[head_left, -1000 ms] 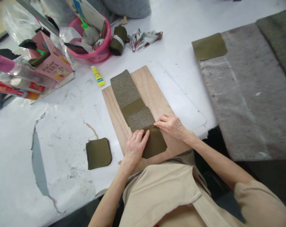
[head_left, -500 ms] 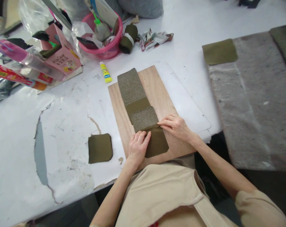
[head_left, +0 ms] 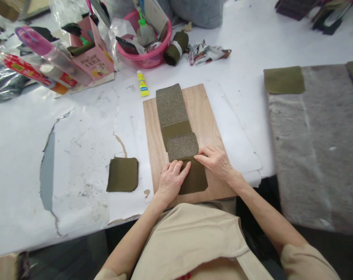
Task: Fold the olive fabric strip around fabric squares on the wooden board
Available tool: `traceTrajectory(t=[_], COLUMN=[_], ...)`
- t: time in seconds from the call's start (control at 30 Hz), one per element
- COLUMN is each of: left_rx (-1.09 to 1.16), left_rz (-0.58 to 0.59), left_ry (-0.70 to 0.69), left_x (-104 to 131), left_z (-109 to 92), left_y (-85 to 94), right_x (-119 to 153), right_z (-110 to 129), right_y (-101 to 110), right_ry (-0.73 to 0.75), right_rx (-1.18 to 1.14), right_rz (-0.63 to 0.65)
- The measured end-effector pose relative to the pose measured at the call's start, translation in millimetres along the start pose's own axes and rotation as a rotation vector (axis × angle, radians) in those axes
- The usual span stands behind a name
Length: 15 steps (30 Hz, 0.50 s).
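Observation:
A long strip of olive leather or fabric (head_left: 176,128) lies on a thin wooden board (head_left: 205,112), with two textured grey-brown sections and smooth olive bands. At its near end is a smooth olive flap (head_left: 195,179). My left hand (head_left: 172,179) rests on the flap's upper left, fingers stretched out and thumb apart. At the right end of the seam between textured section and flap, my right hand (head_left: 215,161) pinches the edge with thumb and forefinger. To the left, a stack of olive square pieces (head_left: 123,174) with rounded corners sits on the white table (head_left: 83,155).
A yellow glue tube (head_left: 143,83) lies beyond the board. Behind it stand a pink basket (head_left: 147,60) of tools, an olive roll (head_left: 176,47), crumpled wrappers (head_left: 208,52) and a pink box (head_left: 94,58). A grey padded slab (head_left: 316,144) bearing an olive patch (head_left: 284,79) is at the right.
The view has shifted, so everything appears moved a little. My right hand still pinches at the seam's right end; my left hand stays on the flap with little change.

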<state>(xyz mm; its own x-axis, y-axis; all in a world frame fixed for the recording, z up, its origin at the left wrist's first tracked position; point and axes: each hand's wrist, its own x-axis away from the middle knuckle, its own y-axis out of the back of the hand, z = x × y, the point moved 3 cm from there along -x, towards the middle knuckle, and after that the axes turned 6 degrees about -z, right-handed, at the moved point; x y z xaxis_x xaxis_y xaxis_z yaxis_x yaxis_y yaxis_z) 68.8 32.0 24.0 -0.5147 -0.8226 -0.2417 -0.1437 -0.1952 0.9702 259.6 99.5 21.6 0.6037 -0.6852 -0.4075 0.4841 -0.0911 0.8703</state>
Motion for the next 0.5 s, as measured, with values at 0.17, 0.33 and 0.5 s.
traceTrajectory(t=[0.17,0.33,0.5], left_rx=[-0.041,-0.036,-0.019], left_rz=[0.085,0.112,0.080], left_ry=[-0.015,-0.009,0.001], left_x=[-4.1,-5.5,-3.7], left_z=[-2.0,-2.5,-2.5], left_y=[2.0,2.9,2.0], right_x=[-6.2,-9.2,-7.0], right_z=[4.9,9.4,3.7], right_y=[1.3,-0.2,-3.2], right_ry=[-0.058,-0.217,-0.317], right_rx=[-0.014,-0.120,-0.275], right_rz=[0.014,-0.040,-0.033])
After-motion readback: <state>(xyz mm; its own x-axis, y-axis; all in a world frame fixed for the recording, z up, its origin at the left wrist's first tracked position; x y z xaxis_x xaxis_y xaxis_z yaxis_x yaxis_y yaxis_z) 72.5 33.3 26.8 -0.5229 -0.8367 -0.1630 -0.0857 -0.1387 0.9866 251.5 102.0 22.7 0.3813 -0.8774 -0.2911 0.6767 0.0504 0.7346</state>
